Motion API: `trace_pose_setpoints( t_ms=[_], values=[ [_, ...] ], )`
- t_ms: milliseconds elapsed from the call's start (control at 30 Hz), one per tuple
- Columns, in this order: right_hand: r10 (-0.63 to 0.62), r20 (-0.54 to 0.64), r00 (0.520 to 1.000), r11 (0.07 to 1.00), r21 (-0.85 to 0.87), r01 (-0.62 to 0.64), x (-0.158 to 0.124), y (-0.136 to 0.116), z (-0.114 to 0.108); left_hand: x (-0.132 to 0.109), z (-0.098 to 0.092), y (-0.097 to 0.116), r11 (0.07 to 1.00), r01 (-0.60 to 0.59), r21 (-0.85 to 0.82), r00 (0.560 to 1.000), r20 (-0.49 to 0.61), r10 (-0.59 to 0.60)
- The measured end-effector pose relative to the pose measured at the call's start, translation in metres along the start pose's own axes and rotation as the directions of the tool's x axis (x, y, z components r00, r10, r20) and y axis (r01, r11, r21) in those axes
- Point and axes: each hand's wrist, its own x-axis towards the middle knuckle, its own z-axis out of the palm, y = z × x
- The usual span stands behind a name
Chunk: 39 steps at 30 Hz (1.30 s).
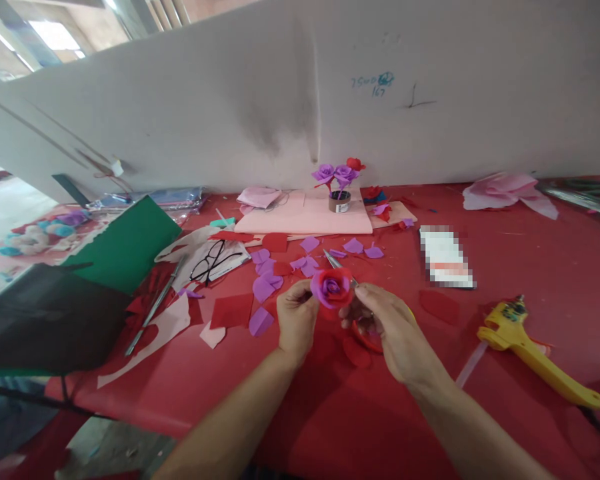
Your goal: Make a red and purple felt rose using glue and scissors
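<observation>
My left hand (297,321) is closed at the left edge of a purple and red paper rose (331,289), holding it upright over the table. My right hand (393,327) is wrapped round a pair of scissors (333,259). Their metal tip shows just beyond the rose, and a red handle loop is partly visible under my fingers. The rose hides the middle of the blades. Loose purple petals (267,285) and red pieces lie around both hands, with a square red piece (231,311) to the left.
A yellow glue gun (535,360) lies at the right, near a blurred-out phone-shaped item (446,257). Finished paper flowers (344,175) stand in a small brown holder (339,202) on pink sheets (305,220) by the wall. Eyeglasses (213,263) and green sheets (130,247) lie left.
</observation>
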Motion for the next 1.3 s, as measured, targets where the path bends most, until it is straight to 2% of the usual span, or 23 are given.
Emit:
trace_pose_setpoints(
  t_ms=[67,300,500,700,833,933,1100,1300],
  values=[
    [-0.012,0.029,1.000,1.000,-0.004,0.012,-0.001,0.003,0.003,0.000,0.000,0.001,1.000,-0.007,-0.011,1.000,0.001,0.007],
    [-0.016,0.004,1.000,1.000,0.010,0.015,0.002,0.003,0.001,0.000,0.000,-0.001,1.000,0.003,0.012,0.998,0.066,-0.004],
    [-0.101,-0.080,0.992,0.995,0.016,0.103,0.002,-0.004,-0.001,0.000,0.002,-0.002,0.999,0.040,-0.013,0.996,0.082,-0.038],
    [-0.087,-0.123,0.989,0.996,0.013,0.089,0.006,-0.002,-0.002,-0.002,0.001,0.000,0.999,0.048,0.015,0.979,0.200,-0.050],
    [-0.079,-0.180,0.980,0.997,-0.017,0.078,0.008,0.001,-0.004,-0.003,0.002,0.000,0.998,0.068,0.004,0.971,0.231,-0.067],
    [-0.046,-0.187,0.981,0.998,0.026,0.052,0.008,0.000,-0.005,-0.002,0.002,0.000,0.998,0.057,0.004,0.975,0.213,-0.056],
    [-0.039,-0.222,0.974,0.998,0.045,0.050,0.008,-0.001,-0.006,0.004,-0.001,-0.001,1.000,0.012,-0.010,0.992,0.125,-0.011],
    [-0.081,-0.168,0.982,0.994,0.058,0.092,0.010,0.002,-0.007,0.007,-0.003,-0.001,1.000,-0.007,-0.005,0.997,0.073,0.008]
  ],
)
